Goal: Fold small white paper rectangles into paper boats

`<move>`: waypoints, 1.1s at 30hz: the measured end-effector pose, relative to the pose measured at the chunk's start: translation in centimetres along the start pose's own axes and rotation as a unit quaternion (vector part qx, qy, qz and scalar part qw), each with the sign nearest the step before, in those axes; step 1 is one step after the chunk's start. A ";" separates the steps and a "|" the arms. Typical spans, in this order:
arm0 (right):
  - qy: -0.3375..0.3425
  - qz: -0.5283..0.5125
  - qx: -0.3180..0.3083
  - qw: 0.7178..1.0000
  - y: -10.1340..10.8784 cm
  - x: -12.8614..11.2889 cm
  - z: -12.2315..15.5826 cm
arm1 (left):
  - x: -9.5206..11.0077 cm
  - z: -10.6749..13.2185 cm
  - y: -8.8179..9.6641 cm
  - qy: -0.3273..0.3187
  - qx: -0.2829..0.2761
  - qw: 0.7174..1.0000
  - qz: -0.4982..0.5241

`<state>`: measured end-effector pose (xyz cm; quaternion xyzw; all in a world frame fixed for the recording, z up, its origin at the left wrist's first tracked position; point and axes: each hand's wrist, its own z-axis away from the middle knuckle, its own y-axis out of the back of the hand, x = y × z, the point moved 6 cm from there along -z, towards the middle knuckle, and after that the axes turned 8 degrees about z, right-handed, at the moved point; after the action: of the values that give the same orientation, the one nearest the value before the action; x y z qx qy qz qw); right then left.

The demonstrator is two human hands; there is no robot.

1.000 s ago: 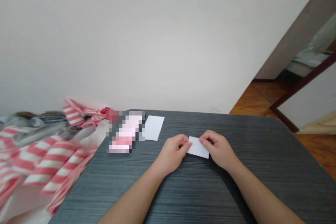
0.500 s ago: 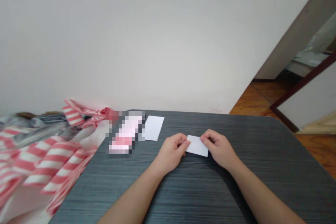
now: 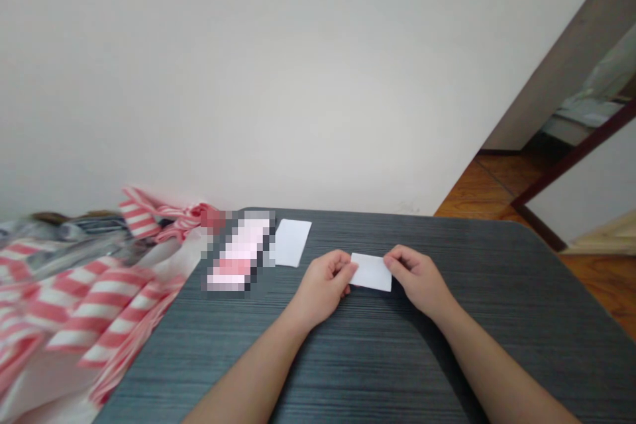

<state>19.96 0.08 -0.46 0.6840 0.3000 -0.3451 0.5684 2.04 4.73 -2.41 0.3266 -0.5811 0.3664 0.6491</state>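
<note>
Watching remotely: left hand (image 3: 322,286) and right hand (image 3: 420,281) are clamping thumbs and fingers on small white paper (image 3: 371,272), toward the worktop's (image 3: 348,371) far edge. White sheet (image 3: 292,242) is lying unheld near far left corner; finished folds I'm not making out.

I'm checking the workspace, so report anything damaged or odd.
The held paper shows no visible damage. Only the pixelated pinkish item left of the unheld paper looks odd: coarse blocks hide its detail.

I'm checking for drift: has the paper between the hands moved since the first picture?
Yes, slightly: the held paper has shifted left, toward the flat-lying white sheet.
</note>
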 end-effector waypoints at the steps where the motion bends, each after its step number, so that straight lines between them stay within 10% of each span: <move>1: -0.003 -0.004 -0.002 1.000 0.0 0.1 0.0 | 0.0 0.0 0.0 0.004 0.002 1.000 0.007; 25: 0.013 -0.009 -0.003 1.000 0.0 -0.7 0.5 | 0.7 0.4 -0.1 -0.027 0.005 0.999 0.034; 33: 0.076 0.012 -0.048 0.996 -1.2 -2.3 0.6 | 2.3 0.6 -0.3 -0.088 -0.016 0.986 -0.138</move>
<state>17.61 -0.37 0.63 0.6837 0.3505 -0.2700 0.5803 2.17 4.30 -0.10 0.4241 -0.5908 0.2335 0.6454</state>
